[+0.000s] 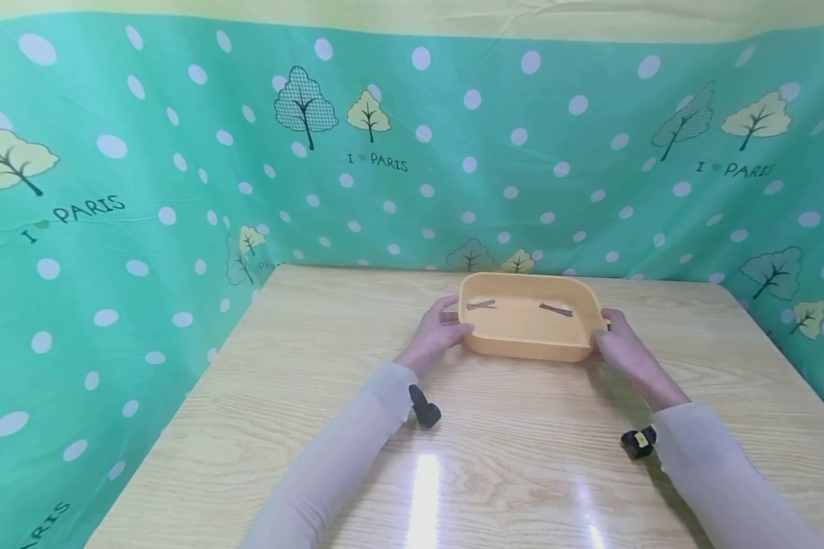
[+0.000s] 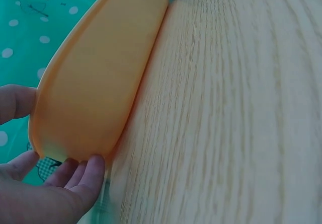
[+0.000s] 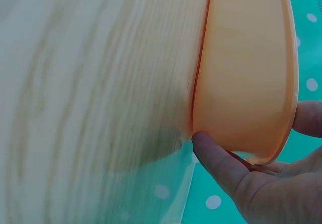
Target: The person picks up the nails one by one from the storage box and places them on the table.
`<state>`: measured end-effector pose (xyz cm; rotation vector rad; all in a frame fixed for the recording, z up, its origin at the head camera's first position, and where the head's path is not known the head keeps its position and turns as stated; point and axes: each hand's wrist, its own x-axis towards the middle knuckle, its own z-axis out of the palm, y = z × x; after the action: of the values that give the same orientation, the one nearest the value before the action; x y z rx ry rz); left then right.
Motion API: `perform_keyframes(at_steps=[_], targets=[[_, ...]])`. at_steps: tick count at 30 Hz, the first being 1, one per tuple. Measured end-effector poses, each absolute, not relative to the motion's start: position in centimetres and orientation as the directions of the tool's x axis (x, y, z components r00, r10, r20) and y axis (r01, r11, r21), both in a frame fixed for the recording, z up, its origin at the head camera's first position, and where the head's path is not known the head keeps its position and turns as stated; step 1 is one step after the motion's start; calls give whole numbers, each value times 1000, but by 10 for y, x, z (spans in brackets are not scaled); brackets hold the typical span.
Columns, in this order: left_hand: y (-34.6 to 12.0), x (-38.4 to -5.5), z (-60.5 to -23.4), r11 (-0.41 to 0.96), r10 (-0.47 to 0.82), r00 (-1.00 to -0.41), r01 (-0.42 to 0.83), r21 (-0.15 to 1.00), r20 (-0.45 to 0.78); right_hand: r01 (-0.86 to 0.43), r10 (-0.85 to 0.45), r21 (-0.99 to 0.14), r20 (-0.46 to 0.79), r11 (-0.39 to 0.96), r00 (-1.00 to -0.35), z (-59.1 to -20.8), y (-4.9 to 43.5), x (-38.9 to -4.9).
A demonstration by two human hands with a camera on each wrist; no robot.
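Note:
A shallow orange plastic bin (image 1: pixel 529 349) with rounded corners stands near the far side of the table. Two small clusters of thin dark sticks lie inside it, one cluster (image 1: pixel 481 305) at the left and another cluster (image 1: pixel 556 309) at the right; their kind is too small to tell. My left hand (image 1: pixel 439 333) grips the bin's left end, its fingers (image 2: pixel 90 176) at the end wall and rim. At the opposite end my right hand (image 1: pixel 618 343) holds the bin, with a fingertip (image 3: pixel 204 142) near the bottom edge. The wrist views show only the bin's outer wall.
The light wood-grain table (image 1: pixel 329 335) spreads out on all sides of the bin. Behind it and along both sides hangs a green dotted cloth (image 1: pixel 384 191) with printed trees. A small black device is on each wrist, at the left cuff (image 1: pixel 423 406) and right cuff (image 1: pixel 638 441).

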<state>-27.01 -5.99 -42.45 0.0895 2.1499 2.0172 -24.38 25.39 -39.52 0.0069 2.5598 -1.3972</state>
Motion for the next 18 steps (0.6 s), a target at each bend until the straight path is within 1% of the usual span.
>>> perform_keyframes(at_steps=[16, 18], targets=[[-67, -265, -422, 34, 166, -982, -90, 995, -94, 113, -108, -831, -203, 545, -973, -392, 245, -240], [-69, -260, -413, 31, 180, -979, -95, 995, -99, 117, -106, -826, -208, 551, -972, -392, 244, -241]])
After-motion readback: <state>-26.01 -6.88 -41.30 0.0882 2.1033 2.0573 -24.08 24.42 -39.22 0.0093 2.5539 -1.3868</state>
